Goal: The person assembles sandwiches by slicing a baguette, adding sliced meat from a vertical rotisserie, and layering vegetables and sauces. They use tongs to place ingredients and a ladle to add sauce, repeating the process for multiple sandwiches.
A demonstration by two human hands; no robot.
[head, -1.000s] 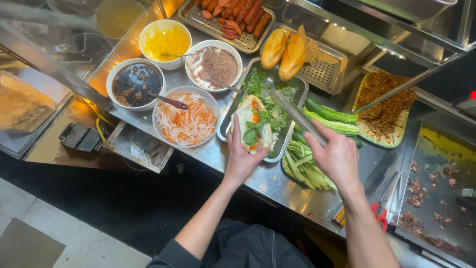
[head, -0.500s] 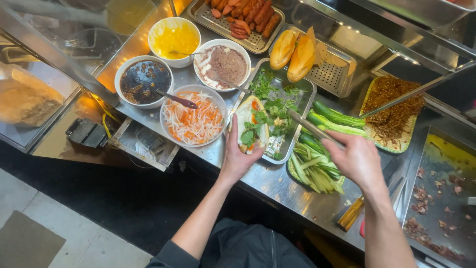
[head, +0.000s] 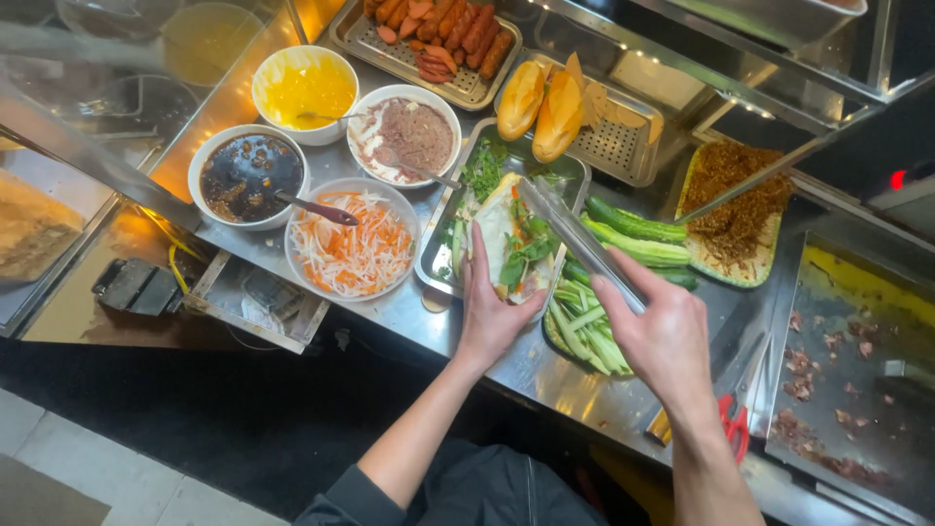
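The left hand (head: 492, 312) cups the near side of an open sandwich (head: 511, 239), fingers spread along the bread, apparently to keep it open and steady. The sandwich lies in a steel tray (head: 440, 263) at the middle of the counter, with herbs (head: 484, 168) at the tray's far end, so loose filling would fall into the tray rather than on the counter.

The right hand (head: 662, 336) grips steel tongs (head: 575, 234), fingers closed round the handle end. The tips reach into the sandwich over its green leaves; whether they pinch anything cannot be told.

Fillings sit within arm's reach. Left of the tray: a bowl of shredded carrot (head: 353, 239), a dark sauce bowl (head: 248, 175) with a spoon, a yellow sauce bowl (head: 304, 93) and a pâté bowl (head: 404, 136). Right of it: cucumber strips (head: 589, 326) near and whole cucumbers (head: 638, 229) beyond. Farther back, bread rolls (head: 541, 102) rest on a perforated tray, probably to stay crisp, with sausages (head: 438, 34) behind. Red scissors (head: 732, 424) lie by the right wrist.
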